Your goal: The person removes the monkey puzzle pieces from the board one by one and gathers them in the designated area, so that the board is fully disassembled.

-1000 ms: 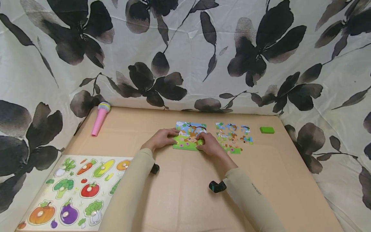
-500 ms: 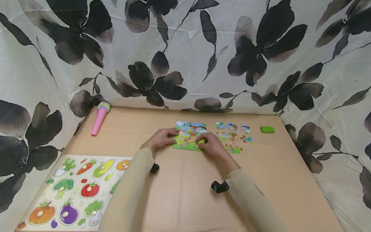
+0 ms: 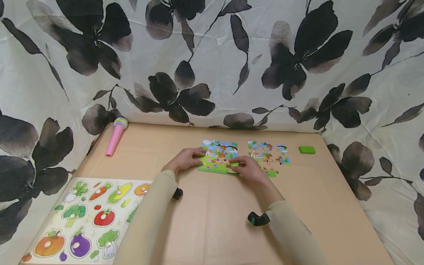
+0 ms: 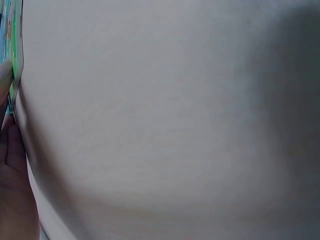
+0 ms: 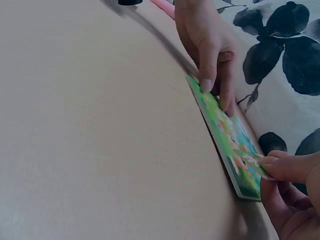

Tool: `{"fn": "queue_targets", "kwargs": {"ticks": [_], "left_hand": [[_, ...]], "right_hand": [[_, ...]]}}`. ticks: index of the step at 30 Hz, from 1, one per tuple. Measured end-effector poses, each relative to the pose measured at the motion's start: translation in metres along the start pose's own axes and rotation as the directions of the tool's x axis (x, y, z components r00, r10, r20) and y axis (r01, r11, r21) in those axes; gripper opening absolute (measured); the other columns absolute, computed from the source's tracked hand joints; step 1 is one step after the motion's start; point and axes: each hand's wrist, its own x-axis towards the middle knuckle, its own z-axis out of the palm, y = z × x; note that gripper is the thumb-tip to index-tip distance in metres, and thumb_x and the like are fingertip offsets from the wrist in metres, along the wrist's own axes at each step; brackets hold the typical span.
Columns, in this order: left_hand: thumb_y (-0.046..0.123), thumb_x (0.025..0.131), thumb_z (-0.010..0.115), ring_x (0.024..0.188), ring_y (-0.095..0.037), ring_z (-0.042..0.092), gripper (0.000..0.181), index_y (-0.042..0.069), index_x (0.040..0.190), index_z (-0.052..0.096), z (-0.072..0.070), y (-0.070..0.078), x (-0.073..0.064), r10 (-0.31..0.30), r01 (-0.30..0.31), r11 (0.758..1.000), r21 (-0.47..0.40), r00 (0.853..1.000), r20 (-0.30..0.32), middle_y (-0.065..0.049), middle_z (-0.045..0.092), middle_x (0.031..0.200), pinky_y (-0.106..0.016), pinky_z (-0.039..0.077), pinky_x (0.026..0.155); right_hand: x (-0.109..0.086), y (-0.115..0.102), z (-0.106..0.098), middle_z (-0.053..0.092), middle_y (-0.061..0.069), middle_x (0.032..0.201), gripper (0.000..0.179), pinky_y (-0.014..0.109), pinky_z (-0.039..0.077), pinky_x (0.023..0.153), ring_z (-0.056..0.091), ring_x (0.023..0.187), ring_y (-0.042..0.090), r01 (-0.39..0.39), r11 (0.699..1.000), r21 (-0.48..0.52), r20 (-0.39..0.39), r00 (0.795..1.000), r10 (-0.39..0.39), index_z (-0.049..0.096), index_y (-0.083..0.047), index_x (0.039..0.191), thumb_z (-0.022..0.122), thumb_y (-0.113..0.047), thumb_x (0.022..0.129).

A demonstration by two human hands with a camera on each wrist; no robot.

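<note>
A small jigsaw puzzle [image 3: 212, 168] with a monkey picture lies flat at the back middle of the table. My left hand [image 3: 184, 159] rests at its left end; in the right wrist view the thumb and a straight finger touch the board there. At the lower right corner my right hand [image 3: 250, 168] pinches a puzzle piece [image 5: 256, 166] between thumb and fingers, close over the board. The right wrist view shows that piece tilted, partly hidden by the fingertips. In the left wrist view only a strip of the puzzle [image 4: 14, 45] shows.
Several loose puzzle pieces [image 3: 269, 159] lie right of the puzzle, with a green block [image 3: 307, 150] farther right. A pink toy microphone [image 3: 116, 139] lies at the back left. A white vegetable knob board [image 3: 83, 218] covers the front left, partly under the left sleeve.
My right hand has shifted slightly right along the puzzle's corner with the piece, uncovering more of the monkey's face. My left hand has stayed at the left end.
</note>
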Motion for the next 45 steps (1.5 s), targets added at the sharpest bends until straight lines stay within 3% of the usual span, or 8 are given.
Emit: {"fn": "queue_targets", "kwargs": {"ticks": [3, 7, 15, 18, 22, 27, 33, 45], "left_hand": [[0.016, 0.088, 0.073, 0.143, -0.024, 0.032, 0.044, 0.006, 0.130, 0.064, 0.001, -0.001, -0.001, 0.006, -0.006, 1.000, 0.001, 1.000, -0.004, -0.004, 0.050, 0.146, -0.042, 0.023, 0.118], [0.016, 0.088, 0.073, 0.143, -0.024, 0.032, 0.045, 0.006, 0.131, 0.063, 0.002, -0.001, -0.001, 0.005, -0.005, 1.000, -0.003, 1.000, -0.005, -0.004, 0.050, 0.146, -0.042, 0.022, 0.119], [0.016, 0.088, 0.073, 0.143, -0.023, 0.032, 0.045, 0.006, 0.131, 0.063, 0.001, -0.001, -0.001, -0.005, 0.005, 1.000, -0.014, 1.000, -0.007, -0.003, 0.050, 0.146, -0.042, 0.022, 0.119], [0.016, 0.088, 0.073, 0.143, -0.023, 0.032, 0.045, 0.006, 0.131, 0.063, 0.000, 0.000, -0.001, -0.007, 0.007, 1.000, -0.017, 1.000, -0.009, -0.002, 0.050, 0.146, -0.041, 0.023, 0.119], [0.015, 0.088, 0.073, 0.143, -0.022, 0.033, 0.045, 0.006, 0.131, 0.063, 0.000, 0.001, -0.002, -0.007, 0.007, 1.000, -0.010, 1.000, -0.005, -0.002, 0.051, 0.145, -0.041, 0.023, 0.119], [0.015, 0.089, 0.073, 0.144, -0.022, 0.032, 0.045, 0.005, 0.131, 0.063, 0.000, 0.002, -0.002, -0.012, 0.012, 1.000, -0.016, 1.000, 0.003, -0.003, 0.050, 0.146, -0.041, 0.022, 0.119], [0.016, 0.089, 0.072, 0.144, -0.024, 0.031, 0.046, 0.006, 0.132, 0.062, 0.000, 0.004, -0.001, -0.014, 0.014, 1.000, -0.002, 1.000, 0.016, -0.003, 0.048, 0.148, -0.043, 0.022, 0.119], [0.016, 0.089, 0.072, 0.144, -0.024, 0.031, 0.046, 0.006, 0.132, 0.062, -0.001, 0.002, 0.000, -0.012, 0.012, 1.000, 0.001, 1.000, 0.015, -0.003, 0.049, 0.147, -0.043, 0.022, 0.119]], "right_hand": [[-0.011, 0.004, -0.009, 0.061, 0.006, 0.128, 0.029, 0.041, 0.050, 0.088, 0.060, 0.114, 0.026, -0.041, 0.997, 0.073, 0.002, 0.999, 0.040, 0.068, -0.016, 0.123, 0.067, -0.017, 0.094], [-0.027, 0.014, -0.023, 0.062, 0.008, 0.129, 0.032, 0.043, 0.050, 0.093, 0.060, 0.116, 0.027, -0.051, 0.991, 0.124, -0.030, 0.998, 0.056, 0.067, -0.016, 0.126, 0.066, -0.020, 0.094], [-0.061, 0.050, -0.061, 0.051, 0.011, 0.143, 0.037, 0.042, 0.045, 0.097, 0.047, 0.129, 0.030, -0.063, 0.995, 0.071, -0.129, 0.989, 0.072, 0.062, -0.012, 0.132, 0.062, -0.026, 0.097], [-0.071, 0.059, -0.078, 0.045, 0.014, 0.147, 0.042, 0.036, 0.049, 0.094, 0.051, 0.124, 0.026, -0.101, 0.992, 0.075, -0.155, 0.982, 0.111, 0.059, -0.010, 0.135, 0.061, -0.027, 0.098], [-0.081, 0.071, -0.099, 0.043, 0.018, 0.147, 0.051, 0.025, 0.053, 0.085, 0.060, 0.105, 0.008, -0.169, 0.978, 0.119, -0.173, 0.967, 0.188, 0.054, -0.006, 0.140, 0.062, -0.032, 0.097], [-0.087, 0.088, -0.118, 0.051, 0.025, 0.136, 0.046, 0.024, 0.054, 0.075, 0.060, 0.090, 0.001, -0.207, 0.973, 0.097, -0.166, 0.961, 0.221, 0.053, 0.001, 0.138, 0.060, -0.022, 0.099], [-0.087, 0.099, -0.124, 0.058, 0.026, 0.123, 0.036, 0.025, 0.052, 0.067, 0.062, 0.086, 0.011, -0.205, 0.979, 0.022, -0.157, 0.966, 0.206, 0.055, 0.005, 0.133, 0.055, -0.008, 0.099], [-0.077, 0.099, -0.118, 0.060, 0.016, 0.103, 0.031, 0.028, 0.045, 0.059, 0.050, 0.079, 0.022, -0.204, 0.969, -0.139, -0.230, 0.958, 0.169, 0.061, 0.000, 0.127, 0.056, -0.008, 0.097]]}}
